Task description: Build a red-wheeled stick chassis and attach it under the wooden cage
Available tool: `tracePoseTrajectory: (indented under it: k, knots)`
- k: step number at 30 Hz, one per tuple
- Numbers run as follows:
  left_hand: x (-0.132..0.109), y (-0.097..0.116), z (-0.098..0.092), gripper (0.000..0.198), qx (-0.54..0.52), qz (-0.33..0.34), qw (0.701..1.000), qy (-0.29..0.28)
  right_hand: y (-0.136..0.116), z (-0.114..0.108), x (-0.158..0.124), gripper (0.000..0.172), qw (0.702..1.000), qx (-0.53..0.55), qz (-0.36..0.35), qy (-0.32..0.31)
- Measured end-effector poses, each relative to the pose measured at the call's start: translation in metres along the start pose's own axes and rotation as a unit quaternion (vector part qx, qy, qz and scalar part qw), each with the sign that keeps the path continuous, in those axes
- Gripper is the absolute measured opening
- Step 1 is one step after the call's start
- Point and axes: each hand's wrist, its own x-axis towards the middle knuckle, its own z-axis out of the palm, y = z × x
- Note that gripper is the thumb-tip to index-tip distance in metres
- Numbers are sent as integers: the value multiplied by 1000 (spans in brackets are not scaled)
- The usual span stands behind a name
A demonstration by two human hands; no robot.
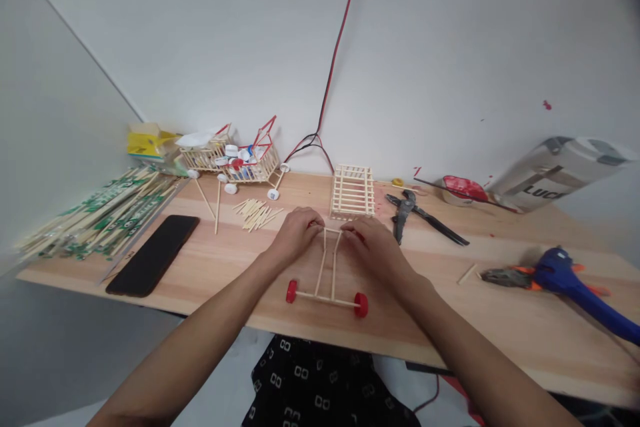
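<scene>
A small wheeled frame of thin wooden sticks (321, 273) lies on the table in front of me. Its near crossbar carries a red bottle cap (291, 291) at the left end and another red cap (361, 305) at the right. Two long sticks run from this bar to a short far crossbar. My left hand (300, 233) is closed on the far bar's left end, fingertips pinched together. At the opposite end my right hand (373, 240) pinches the same bar. My fingers hide both tips of it.
Behind my hands stands a stick basket (353, 192). Back left are stick carts (250, 163) with caps, cut sticks (257, 213), a phone (153, 255) and skewer packs (115, 213). Rightward lie pliers (407, 210), a red paint cup (463, 190) and a blue glue gun (560, 273).
</scene>
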Motion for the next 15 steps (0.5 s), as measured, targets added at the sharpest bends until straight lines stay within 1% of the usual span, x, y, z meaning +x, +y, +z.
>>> tracePoseTrajectory:
  k: [4,9,13,15]
  knots:
    - [-1,0,1,13,9,-4,1000,-1,3,1,2,20,999,36,10,-3]
    - [-1,0,1,13,13,-7,1000,-4,3,1,5,18,999,44,22,-13]
    - [-2,1,0,11,20,-16,1000,-5,-1,-1,6,30,999,28,27,-30]
    - [-2,2,0,12,19,-18,1000,-3,-4,-1,7,33,999,25,23,-38]
